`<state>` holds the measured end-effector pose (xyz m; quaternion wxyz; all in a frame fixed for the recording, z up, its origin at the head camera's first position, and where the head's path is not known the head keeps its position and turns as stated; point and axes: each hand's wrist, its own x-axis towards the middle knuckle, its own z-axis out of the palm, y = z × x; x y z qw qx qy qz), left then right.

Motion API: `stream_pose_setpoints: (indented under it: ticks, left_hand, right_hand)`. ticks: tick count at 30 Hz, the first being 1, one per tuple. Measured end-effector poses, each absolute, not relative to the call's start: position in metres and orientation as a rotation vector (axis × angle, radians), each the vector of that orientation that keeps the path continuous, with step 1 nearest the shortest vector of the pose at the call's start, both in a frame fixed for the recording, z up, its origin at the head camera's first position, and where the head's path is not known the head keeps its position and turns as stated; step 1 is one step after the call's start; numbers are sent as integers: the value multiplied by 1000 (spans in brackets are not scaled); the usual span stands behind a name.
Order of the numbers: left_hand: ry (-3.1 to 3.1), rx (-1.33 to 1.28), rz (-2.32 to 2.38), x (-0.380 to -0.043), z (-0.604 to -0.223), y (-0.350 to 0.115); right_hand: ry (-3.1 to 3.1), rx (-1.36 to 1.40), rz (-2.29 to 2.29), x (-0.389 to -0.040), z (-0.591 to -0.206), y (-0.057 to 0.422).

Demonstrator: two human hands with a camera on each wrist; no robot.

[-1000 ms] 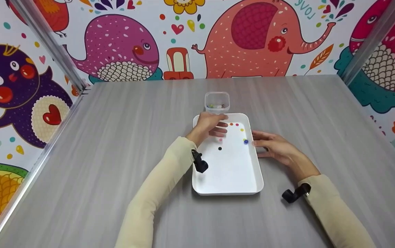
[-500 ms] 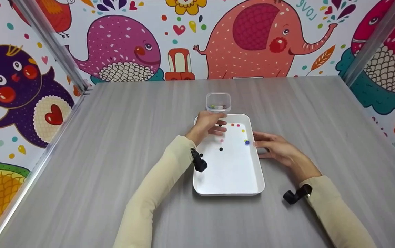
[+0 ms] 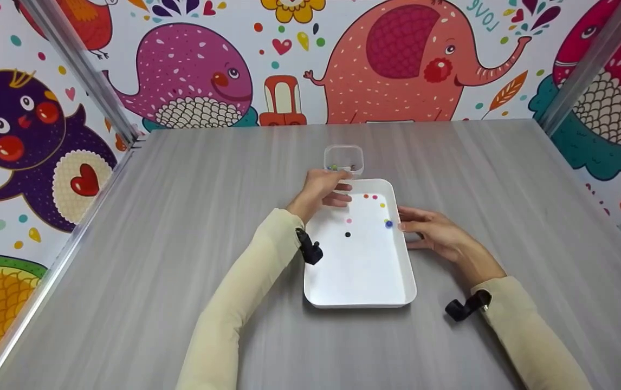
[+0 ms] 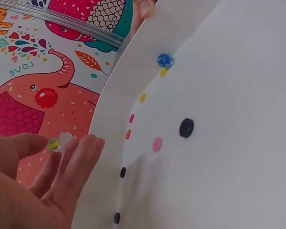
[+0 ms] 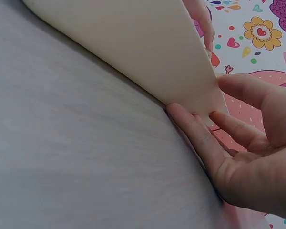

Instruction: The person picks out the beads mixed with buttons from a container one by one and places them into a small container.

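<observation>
My left hand [image 3: 321,186], over the far left corner of the white tray [image 3: 364,276], pinches a clear marble with yellow inside [image 4: 53,144] between thumb and forefinger. Its other fingers stay extended. A clear blue marble [image 3: 389,223] rests beside a yellow dot [image 4: 163,72] along the tray's right side. More small dots lie on the tray floor, among them a pink one [image 3: 349,221] and a black one [image 3: 348,234]. From outside, the fingertips of my right hand [image 3: 435,233] touch the tray's right wall, fingers fairly straight.
A clear plastic box [image 3: 343,157] with several marbles at its bottom stands just beyond the tray's far edge. All of this is on a grey wood-grain table [image 3: 207,216]. Cartoon-patterned panels [image 3: 196,70] and metal posts [image 3: 587,65] border it.
My left hand has shifted slightly left and away, toward the clear box. The right hand stays at the tray's wall. The view itself moved slightly at first.
</observation>
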<state>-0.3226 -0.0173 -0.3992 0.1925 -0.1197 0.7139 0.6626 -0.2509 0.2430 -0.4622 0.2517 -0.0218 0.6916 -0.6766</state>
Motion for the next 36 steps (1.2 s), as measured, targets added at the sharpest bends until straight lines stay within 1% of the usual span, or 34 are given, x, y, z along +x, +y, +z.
stream_pose_setpoints:
  ticks: [11,36]
  left_hand:
    - [2038,-313,1844,-328,-386,-28]
    - [2069,-312,1943,-341,-395,-36]
  right_hand:
    - [1872,-49,-1855,-251,-464,242]
    - [1855,-24,-1873,-250,-462,242]
